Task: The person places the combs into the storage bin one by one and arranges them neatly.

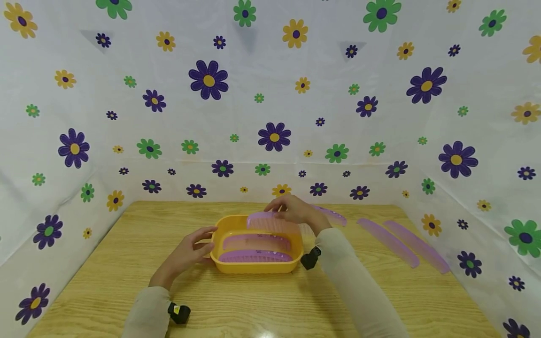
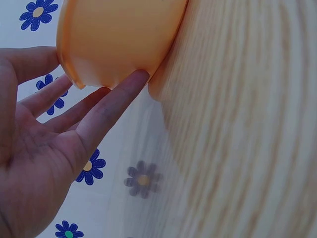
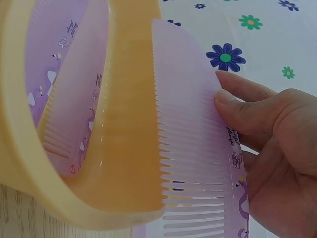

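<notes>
Nearest the camera, at lower left, is a left sleeve point(image 1: 148, 312) with a black wrist camera point(image 1: 179, 313); beyond it the left hand point(image 1: 186, 256), fingers fairly straight and apart, touches the left end of a yellow basin point(image 1: 253, 268) on the wooden counter point(image 1: 169, 220), gripping nothing; inside lie a far comb point(image 1: 255, 241) and a near comb point(image 1: 255, 256), side by side, running left to right.

The held comb point(image 1: 264, 221) is above the basin's far right part, teeth downward, its long axis roughly parallel to those two; the right hand point(image 1: 297, 211) is the nearer one, pinching its spine between thumb and fingers; whether the comb touches the rim I cannot tell.

Farther right, a back comb point(image 1: 338, 216) lies behind the right wrist, then two slanting combs point(image 1: 390, 241) side by side; counted: six combs, one basin, two hands.
</notes>
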A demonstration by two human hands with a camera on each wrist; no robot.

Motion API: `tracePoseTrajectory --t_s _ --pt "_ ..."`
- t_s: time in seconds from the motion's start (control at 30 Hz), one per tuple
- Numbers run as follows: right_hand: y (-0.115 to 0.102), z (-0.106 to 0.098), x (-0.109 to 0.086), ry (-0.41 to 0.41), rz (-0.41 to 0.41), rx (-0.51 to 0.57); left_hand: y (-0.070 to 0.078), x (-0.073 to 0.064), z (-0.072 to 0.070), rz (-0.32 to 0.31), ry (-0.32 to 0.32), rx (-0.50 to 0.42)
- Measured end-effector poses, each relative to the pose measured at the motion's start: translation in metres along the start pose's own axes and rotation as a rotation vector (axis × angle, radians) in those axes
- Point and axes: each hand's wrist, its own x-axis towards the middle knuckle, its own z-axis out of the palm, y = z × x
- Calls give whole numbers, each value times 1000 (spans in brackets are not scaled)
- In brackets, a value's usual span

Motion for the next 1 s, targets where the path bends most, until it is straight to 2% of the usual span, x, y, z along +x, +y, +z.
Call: tracePoseTrajectory --t_s 0.3,0.6,1.0 --pt "5 2 8 -28 -9 -11 0 0 0 -1 0 4" --pt "5 8 13 -62 51 37 -1 0 0 5 -6 -1" --pt "-3 13 15 -68 25 17 0 -1 0 4 -10 -2"
